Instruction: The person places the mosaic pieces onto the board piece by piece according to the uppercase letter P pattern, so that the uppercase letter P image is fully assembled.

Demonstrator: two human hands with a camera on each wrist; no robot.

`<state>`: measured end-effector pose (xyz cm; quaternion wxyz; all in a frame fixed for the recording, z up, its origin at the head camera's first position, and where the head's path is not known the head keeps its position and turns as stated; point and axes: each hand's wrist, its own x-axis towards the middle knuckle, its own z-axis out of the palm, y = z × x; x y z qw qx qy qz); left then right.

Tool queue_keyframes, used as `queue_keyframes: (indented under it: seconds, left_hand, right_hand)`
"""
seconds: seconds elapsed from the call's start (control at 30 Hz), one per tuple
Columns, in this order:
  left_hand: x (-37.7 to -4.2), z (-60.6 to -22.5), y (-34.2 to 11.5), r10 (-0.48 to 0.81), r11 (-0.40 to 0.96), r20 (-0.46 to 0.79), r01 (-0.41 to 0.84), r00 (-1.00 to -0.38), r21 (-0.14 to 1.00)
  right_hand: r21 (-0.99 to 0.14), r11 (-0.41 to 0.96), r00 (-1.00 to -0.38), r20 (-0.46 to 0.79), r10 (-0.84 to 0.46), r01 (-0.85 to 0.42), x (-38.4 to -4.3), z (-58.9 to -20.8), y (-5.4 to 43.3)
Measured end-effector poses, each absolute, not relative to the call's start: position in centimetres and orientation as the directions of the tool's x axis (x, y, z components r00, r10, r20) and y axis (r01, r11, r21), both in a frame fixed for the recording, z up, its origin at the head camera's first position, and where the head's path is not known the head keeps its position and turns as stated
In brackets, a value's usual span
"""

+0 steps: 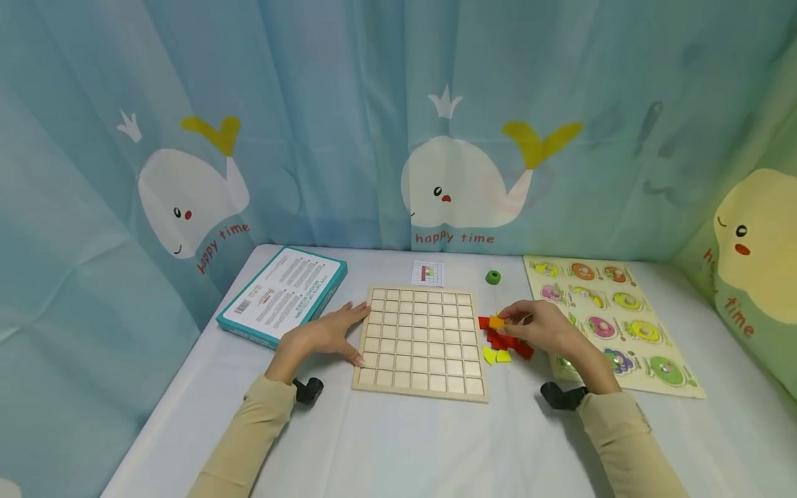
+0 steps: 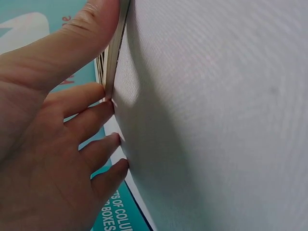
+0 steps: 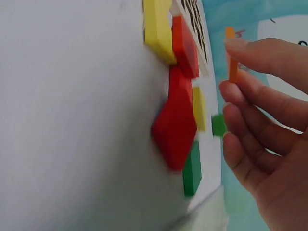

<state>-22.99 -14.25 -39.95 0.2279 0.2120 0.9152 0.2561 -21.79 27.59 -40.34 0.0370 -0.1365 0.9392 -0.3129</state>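
Observation:
My right hand point(image 1: 540, 325) pinches a thin orange tile point(image 3: 232, 60) between thumb and fingertips, held above a small pile. In that pile lie several red tiles point(image 3: 175, 127), a few yellow tiles point(image 1: 503, 356) and a green tile point(image 3: 192, 168); some are overlapped by others. Left of the pile, a wooden grid board point(image 1: 420, 342) lies flat, its squares bare. At the board's left edge my left hand point(image 1: 326, 332) rests with fingers spread, the thumb and fingertips against the rim. The left wrist view shows that same hand point(image 2: 53, 120) along the board's side.
A teal and white box point(image 1: 283, 294) lies to the left. Behind the board are a small printed card point(image 1: 428, 272) and a green ring-shaped piece point(image 1: 493, 277). On the right lies a fruit puzzle board point(image 1: 613, 328), partly under the right forearm. Curtains point(image 1: 349, 138) stand behind.

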Motion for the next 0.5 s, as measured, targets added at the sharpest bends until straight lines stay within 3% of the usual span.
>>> queue_keyframes:
  seconds: [0.3,0.5]
  left_hand:
    - [-23.1,-39.8,-14.3,0.521,0.775,-0.299,0.297,-0.799,0.557]
    - [-23.1,-40.1,-14.4,0.523,0.778,-0.318,0.291,-0.791,0.556]
  right_hand:
    - [-0.616,0.728,-0.933,0.031,-0.358,-0.300,-24.1,-39.4,24.6]
    - [-0.620,0.739,-0.936,-0.021,-0.351,-0.263,-25.4,-40.0,22.6]
